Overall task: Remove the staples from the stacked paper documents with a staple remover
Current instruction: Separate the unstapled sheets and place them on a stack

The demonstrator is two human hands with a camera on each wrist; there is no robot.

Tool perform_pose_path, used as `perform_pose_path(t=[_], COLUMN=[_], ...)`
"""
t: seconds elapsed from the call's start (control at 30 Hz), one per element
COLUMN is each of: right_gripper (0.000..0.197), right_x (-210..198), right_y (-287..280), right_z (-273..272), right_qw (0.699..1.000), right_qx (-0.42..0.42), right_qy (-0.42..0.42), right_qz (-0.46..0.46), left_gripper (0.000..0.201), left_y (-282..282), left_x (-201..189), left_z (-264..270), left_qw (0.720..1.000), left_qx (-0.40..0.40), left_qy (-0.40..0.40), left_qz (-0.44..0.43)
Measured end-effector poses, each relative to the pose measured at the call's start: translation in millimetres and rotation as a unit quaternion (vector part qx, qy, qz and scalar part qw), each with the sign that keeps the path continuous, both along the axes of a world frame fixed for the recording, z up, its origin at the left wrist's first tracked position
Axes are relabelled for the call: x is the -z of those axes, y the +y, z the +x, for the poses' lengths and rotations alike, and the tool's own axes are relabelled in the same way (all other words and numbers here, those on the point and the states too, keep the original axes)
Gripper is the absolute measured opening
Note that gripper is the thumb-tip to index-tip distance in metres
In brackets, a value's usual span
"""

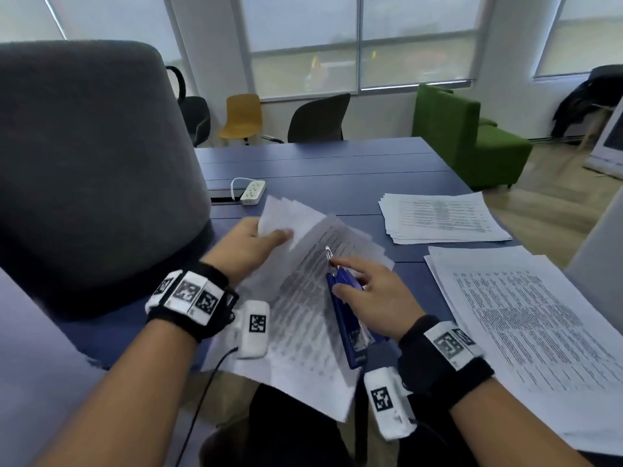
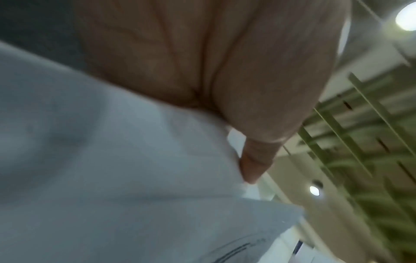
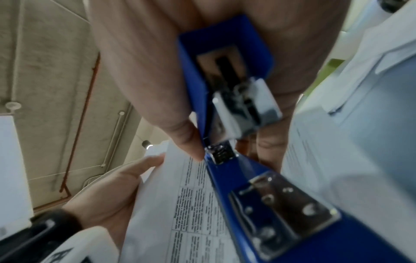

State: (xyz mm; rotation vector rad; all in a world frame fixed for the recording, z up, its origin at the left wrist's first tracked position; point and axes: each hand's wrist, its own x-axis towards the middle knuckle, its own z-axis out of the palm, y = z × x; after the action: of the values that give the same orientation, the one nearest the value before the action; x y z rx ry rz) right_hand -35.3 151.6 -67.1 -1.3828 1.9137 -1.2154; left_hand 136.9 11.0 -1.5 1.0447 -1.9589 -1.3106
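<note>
Above the table (image 1: 337,163), your left hand (image 1: 249,244) pinches the papers (image 1: 303,315), lifting them so the top corner is exposed; your right hand (image 1: 374,291) grips the blue remover (image 1: 347,318), tip on the sheet.

Blue table (image 1: 337,170) has two loose paper stacks off to the right of the fingers (image 1: 350,264), a far stack (image 1: 441,219) and a near stack (image 1: 526,332), plus a white power strip (image 1: 253,193) beyond them.
</note>
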Motion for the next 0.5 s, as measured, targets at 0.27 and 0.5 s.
perform_pose_path(t=[0.27,0.5], right_gripper=[0.043,0.045], right_x=[6,26], right_y=[10,-11], right_z=[6,3], right_qw=[0.999,0.99], right_qx=[-0.031,-0.053], right_qy=[0.01,0.036], right_qz=[0.021,0.123], left_gripper=[0.026,0.06], left_y=[20,18], left_x=[57,94], left_z=[3,0], left_qw=[0.931,0.877], left_qx=[-0.042,-0.073], left_qy=[0.217,0.217], left_qz=[0.289,0.423])
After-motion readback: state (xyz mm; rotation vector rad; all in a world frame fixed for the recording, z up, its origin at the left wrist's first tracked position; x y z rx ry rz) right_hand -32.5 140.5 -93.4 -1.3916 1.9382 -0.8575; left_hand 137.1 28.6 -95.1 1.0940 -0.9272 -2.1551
